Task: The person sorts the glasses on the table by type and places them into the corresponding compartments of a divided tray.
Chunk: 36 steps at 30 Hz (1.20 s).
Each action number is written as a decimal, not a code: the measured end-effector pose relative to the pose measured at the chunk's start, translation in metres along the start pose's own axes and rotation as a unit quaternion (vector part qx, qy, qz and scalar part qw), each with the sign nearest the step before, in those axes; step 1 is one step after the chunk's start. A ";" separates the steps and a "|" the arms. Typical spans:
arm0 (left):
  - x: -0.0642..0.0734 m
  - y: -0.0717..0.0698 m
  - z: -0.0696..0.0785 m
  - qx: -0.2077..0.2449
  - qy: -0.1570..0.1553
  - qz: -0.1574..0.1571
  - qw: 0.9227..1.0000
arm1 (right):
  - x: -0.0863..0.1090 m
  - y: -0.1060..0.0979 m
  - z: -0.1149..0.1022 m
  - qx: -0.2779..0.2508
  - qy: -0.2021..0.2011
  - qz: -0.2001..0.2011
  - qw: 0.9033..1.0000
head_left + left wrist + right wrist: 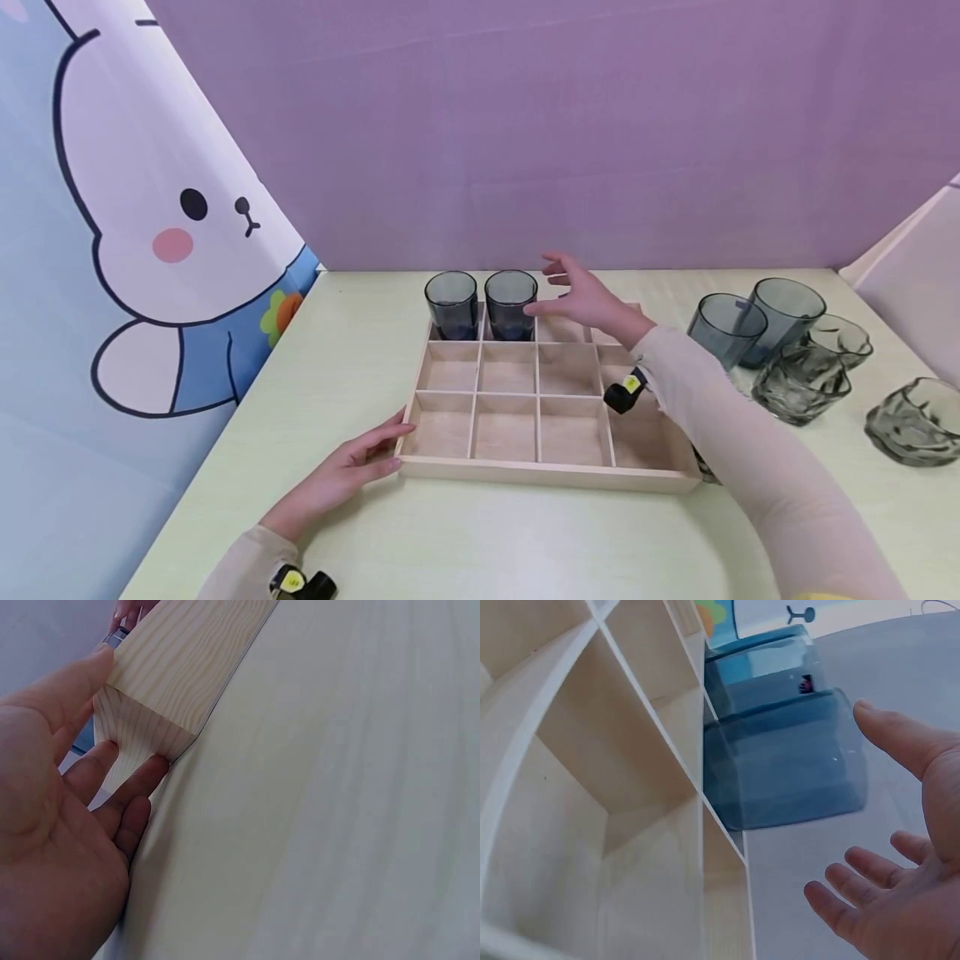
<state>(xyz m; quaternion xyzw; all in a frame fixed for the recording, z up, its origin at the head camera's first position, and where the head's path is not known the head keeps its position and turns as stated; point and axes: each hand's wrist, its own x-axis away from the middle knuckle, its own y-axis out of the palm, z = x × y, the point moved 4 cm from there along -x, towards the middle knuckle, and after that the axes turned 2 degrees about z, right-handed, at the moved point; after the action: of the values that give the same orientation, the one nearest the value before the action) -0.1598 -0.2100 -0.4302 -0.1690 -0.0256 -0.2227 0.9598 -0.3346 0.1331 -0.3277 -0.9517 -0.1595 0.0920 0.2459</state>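
A wooden compartment box point(577, 475) lies on the table. Its front left corner is held by my left hand point(341, 479), with thumb and bent fingers about the wood, as the left wrist view also shows. Two smoky grey drinking glasses point(451, 307) stand upright side by side in the back row's two left compartments. Beside the right one of these glasses point(787, 761) is my right hand point(585, 300), thumb and fingers spread with nothing between them. In the right wrist view a small gap separates the thumb from the glass.
On the table's right side stand two tall smoky glasses point(787, 317) and several wavy-sided glasses point(915, 425). Part of another glass shows by the box's front right corner, mostly behind my right sleeve. A purple cloth wall point(562, 142) rises behind the table.
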 end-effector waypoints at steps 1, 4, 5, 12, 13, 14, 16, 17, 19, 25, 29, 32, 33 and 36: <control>0.000 0.000 0.000 -0.001 0.001 0.000 1.000 | 0.002 -0.003 0.000 0.001 0.002 -0.002 1.000; 0.000 0.000 -0.001 -0.007 0.001 0.000 1.000 | 0.008 -0.011 0.001 0.004 0.005 -0.005 1.000; -0.001 0.000 -0.002 -0.009 0.002 0.000 1.000 | 0.010 -0.014 0.000 0.009 0.006 -0.006 1.000; -0.003 -0.001 -0.004 -0.007 0.003 0.001 1.000 | 0.026 -0.033 0.001 0.033 0.010 0.003 0.999; -0.003 -0.001 -0.004 -0.005 0.007 0.000 1.000 | 0.028 -0.036 0.002 0.035 0.011 0.004 0.999; -0.002 0.000 -0.004 -0.004 0.012 -0.001 1.000 | 0.030 -0.039 0.002 0.037 0.012 0.005 0.999; -0.002 0.000 -0.004 0.000 0.017 -0.002 1.000 | 0.035 -0.044 0.004 0.041 0.013 0.006 0.999; -0.002 0.000 -0.004 0.001 0.018 -0.002 1.000 | 0.037 -0.046 0.005 0.040 0.015 0.007 0.999; -0.002 0.000 -0.004 0.002 0.019 -0.003 1.000 | 0.042 -0.051 0.007 0.037 0.015 0.009 0.999; -0.003 0.000 -0.003 -0.002 0.018 -0.002 1.000 | 0.059 -0.063 0.011 0.045 0.006 0.014 0.999; -0.002 0.000 -0.003 -0.001 0.013 -0.003 1.000 | 0.069 -0.072 0.014 0.051 0.005 0.022 0.998; -0.002 0.000 -0.003 -0.001 0.009 -0.003 1.000 | 0.076 -0.080 0.017 0.051 0.005 0.033 0.998; -0.002 0.000 -0.003 -0.002 0.009 -0.003 1.000 | 0.078 -0.082 0.018 0.052 0.006 0.035 0.998; -0.002 0.000 -0.003 -0.004 0.008 -0.003 1.000 | 0.083 -0.091 0.020 0.058 0.010 0.043 0.997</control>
<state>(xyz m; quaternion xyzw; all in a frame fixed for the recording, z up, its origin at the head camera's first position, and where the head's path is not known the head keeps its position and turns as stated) -0.1619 -0.2101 -0.4331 -0.1705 -0.0177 -0.2268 0.9587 -0.2856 0.2464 -0.3078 -0.9426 -0.1105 0.1019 0.2981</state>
